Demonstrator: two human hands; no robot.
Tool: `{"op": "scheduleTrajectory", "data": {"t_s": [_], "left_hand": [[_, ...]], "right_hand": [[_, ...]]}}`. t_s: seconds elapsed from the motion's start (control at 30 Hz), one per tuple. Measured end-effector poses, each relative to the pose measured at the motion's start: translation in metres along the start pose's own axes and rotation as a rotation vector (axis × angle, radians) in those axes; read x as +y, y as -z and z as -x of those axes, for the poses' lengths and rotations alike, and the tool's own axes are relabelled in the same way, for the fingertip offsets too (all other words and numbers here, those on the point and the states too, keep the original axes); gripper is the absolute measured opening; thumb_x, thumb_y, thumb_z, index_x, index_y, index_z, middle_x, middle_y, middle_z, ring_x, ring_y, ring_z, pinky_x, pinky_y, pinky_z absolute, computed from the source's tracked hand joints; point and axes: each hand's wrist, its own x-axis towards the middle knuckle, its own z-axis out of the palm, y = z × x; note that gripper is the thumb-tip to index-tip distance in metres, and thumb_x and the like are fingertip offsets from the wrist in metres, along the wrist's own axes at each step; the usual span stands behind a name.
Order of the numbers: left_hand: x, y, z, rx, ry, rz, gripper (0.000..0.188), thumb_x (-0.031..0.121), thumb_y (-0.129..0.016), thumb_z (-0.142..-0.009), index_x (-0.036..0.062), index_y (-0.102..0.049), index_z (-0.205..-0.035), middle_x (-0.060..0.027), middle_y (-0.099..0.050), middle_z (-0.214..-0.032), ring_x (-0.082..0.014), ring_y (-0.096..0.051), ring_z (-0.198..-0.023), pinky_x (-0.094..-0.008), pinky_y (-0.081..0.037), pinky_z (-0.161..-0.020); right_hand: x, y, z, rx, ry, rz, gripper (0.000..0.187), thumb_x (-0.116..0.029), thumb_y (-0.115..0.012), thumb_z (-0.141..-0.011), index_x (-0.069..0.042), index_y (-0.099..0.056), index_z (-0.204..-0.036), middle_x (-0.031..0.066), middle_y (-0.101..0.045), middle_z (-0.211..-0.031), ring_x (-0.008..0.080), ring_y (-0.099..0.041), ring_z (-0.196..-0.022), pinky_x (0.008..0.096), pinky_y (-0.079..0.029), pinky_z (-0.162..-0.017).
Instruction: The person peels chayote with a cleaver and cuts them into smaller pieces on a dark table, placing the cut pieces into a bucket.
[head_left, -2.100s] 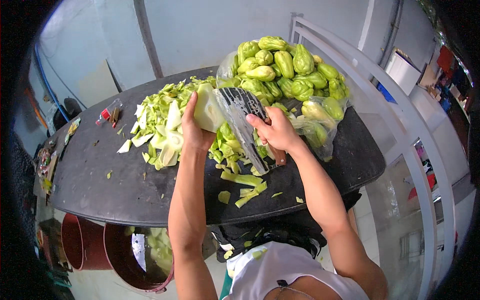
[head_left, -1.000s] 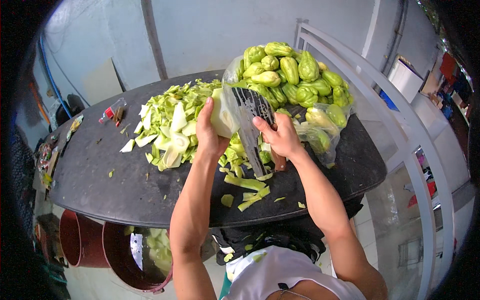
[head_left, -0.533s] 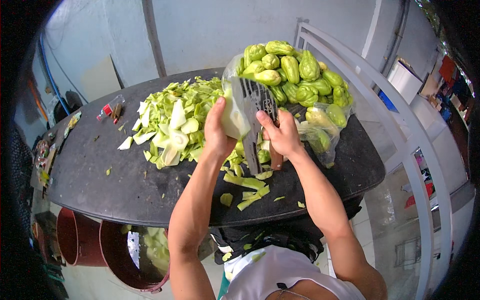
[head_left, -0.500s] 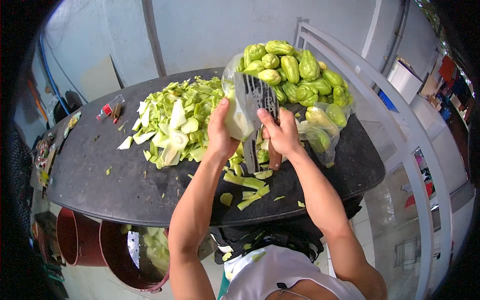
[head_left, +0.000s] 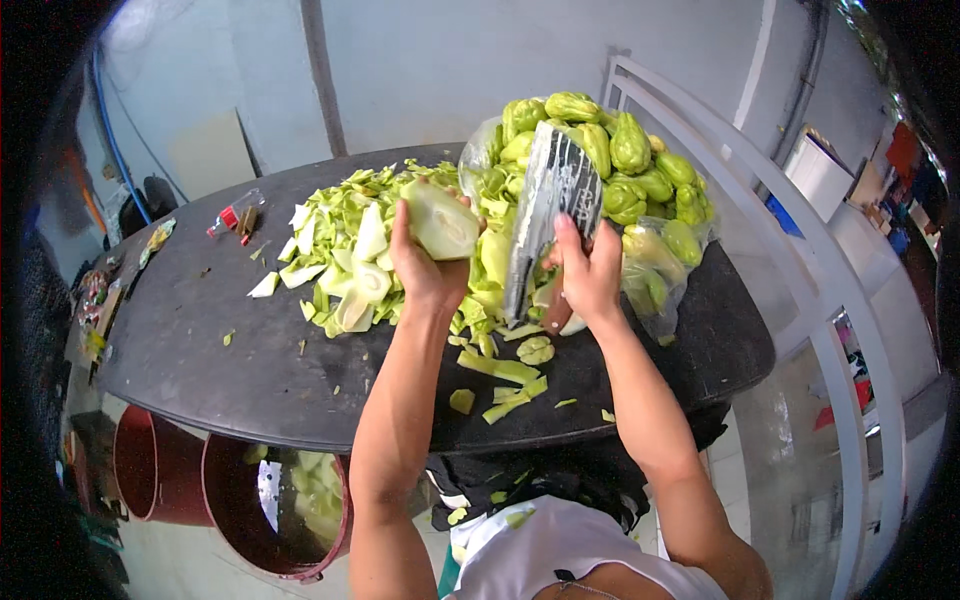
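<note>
My left hand is closed round a peeled, pale green chayote piece whose cut face shows. In my right hand is a broad-bladed cleaver, gripped by its brown wooden handle, its dark, wet-streaked blade pointing up and away. The blade and the chayote piece are apart. Behind my left hand lies a heap of chayote peelings and offcuts. Whole green chayotes are piled in a clear plastic bag at the back right. Loose peel strips lie on the table below my hands.
The dark table has a rounded edge. A small plastic bottle with a red cap lies at its left. Below stand a red tub holding pale pieces in liquid and another red container. A grey railing runs along the right.
The cleaver has moved right, away from the chayote piece. My left hand has turned the piece so its cut face shows more. A small chunk now lies near the strips.
</note>
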Motion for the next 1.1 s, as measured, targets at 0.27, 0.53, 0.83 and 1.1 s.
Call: {"op": "scheduleTrajectory", "data": {"t_s": [0.27, 0.53, 0.83, 1.1], "left_hand": [[0.013, 0.016, -0.006, -0.022, -0.31, -0.032, 0.053, 0.06, -0.037, -0.098, 0.0114, -0.051, -0.116, -0.0112, -0.057, -0.105, -0.0316, -0.056, -0.098, -0.0471, -0.051, -0.08], [0.02, 0.017, -0.007, -0.163, -0.35, 0.056, 0.054, 0.061, -0.039, -0.098, 0.0114, -0.052, -0.114, -0.0095, -0.056, -0.1, -0.0278, -0.055, -0.091, -0.042, -0.049, -0.077], [-0.005, 0.017, 0.001, -0.2, -0.272, 0.067, 0.053, 0.061, -0.036, -0.099, 0.0123, -0.051, -0.114, -0.0084, -0.056, -0.1, -0.0275, -0.053, -0.09, -0.0424, -0.045, -0.081], [-0.007, 0.005, 0.002, -0.101, -0.278, -0.22, 0.051, 0.051, -0.038, -0.102, 0.0035, -0.048, -0.117, -0.0132, -0.059, -0.097, -0.0271, -0.061, -0.083, -0.0385, -0.054, -0.07]], "right_hand": [[-0.022, -0.044, 0.038, -0.207, 0.813, 0.767, 0.011, -0.008, -0.064, -0.073, -0.007, -0.053, -0.076, 0.0071, -0.053, -0.066, 0.0245, -0.058, -0.065, 0.0385, -0.049, -0.054], [-0.027, -0.044, 0.045, -0.317, 0.871, 0.915, 0.011, -0.013, -0.06, -0.076, -0.009, -0.051, -0.079, 0.0043, -0.051, -0.068, 0.0221, -0.055, -0.069, 0.0346, -0.044, -0.056], [-0.029, -0.055, 0.036, -0.28, 0.807, 0.95, 0.011, -0.013, -0.059, -0.078, -0.009, -0.049, -0.079, 0.0047, -0.051, -0.069, 0.0225, -0.055, -0.069, 0.036, -0.044, -0.057], [-0.025, -0.047, 0.02, -0.332, 0.576, 0.725, 0.012, -0.013, -0.061, -0.085, -0.005, -0.053, -0.086, 0.0155, -0.063, -0.071, 0.0348, -0.064, -0.068, 0.0464, -0.051, -0.06]]}}
